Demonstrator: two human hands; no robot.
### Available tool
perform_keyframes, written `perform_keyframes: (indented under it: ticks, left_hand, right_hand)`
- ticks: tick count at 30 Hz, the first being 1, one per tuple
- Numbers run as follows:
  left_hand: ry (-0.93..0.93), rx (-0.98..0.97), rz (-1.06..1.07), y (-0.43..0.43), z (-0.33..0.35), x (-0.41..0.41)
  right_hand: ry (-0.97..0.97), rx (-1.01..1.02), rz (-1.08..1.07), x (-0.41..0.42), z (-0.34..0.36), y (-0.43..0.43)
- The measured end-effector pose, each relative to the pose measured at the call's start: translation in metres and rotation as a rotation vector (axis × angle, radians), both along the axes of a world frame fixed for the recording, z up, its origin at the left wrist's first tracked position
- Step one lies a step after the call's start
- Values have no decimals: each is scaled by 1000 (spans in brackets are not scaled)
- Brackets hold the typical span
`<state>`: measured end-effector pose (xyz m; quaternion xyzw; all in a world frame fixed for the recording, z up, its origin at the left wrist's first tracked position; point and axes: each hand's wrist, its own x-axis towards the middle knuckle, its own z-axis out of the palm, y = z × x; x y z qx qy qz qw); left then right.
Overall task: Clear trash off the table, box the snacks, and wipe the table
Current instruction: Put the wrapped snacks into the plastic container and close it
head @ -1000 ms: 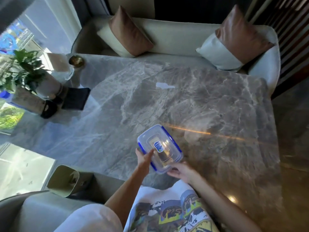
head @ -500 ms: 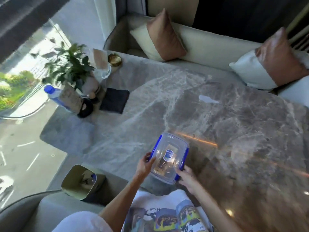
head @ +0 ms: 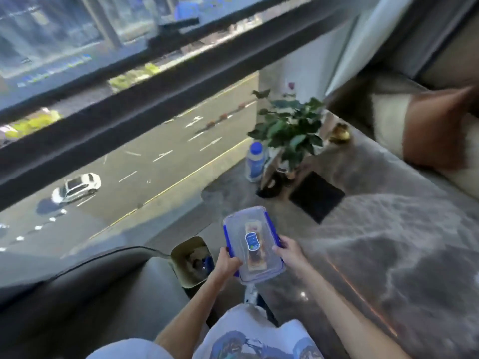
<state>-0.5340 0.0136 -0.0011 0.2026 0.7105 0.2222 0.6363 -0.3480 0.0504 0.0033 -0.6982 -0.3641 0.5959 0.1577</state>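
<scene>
left hand [head: 228,264] and right hand [head: 289,251] gripping (forearms bare).

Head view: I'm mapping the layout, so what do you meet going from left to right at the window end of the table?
Blue-capped bottle → potted plant → black square mat → small gold dish.

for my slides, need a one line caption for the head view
Both hands, left hand and right hand, hold a lidded clear snack box over the marble table edge.
</scene>
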Motion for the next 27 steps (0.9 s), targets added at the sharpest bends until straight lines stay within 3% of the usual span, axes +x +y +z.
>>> perform_keyframes:
  ticks: [8,17,20,23,25,27]
  left_hand:
    - [-19,31,245,74,-7,-40]
    - [24,14,213,99,-23,-41]
    - [-71,24,228,97,-17,-41]
    - [-231,154,293,89,-6,-44]
    - [-31,396,203,84,-1,-44]
    - [427,548,-163,81,-7,-45]
  right_hand:
    - [-86,77,189,-63,-5,122]
    - [-192,62,230,-68,-29,143]
    - [-223,84,265,-66,-29,147]
    - [-362,172,400,-64,-23,142]
    - [-519,340,522,-61,-18,126]
    - [-663,537,694,-61,-16,103]
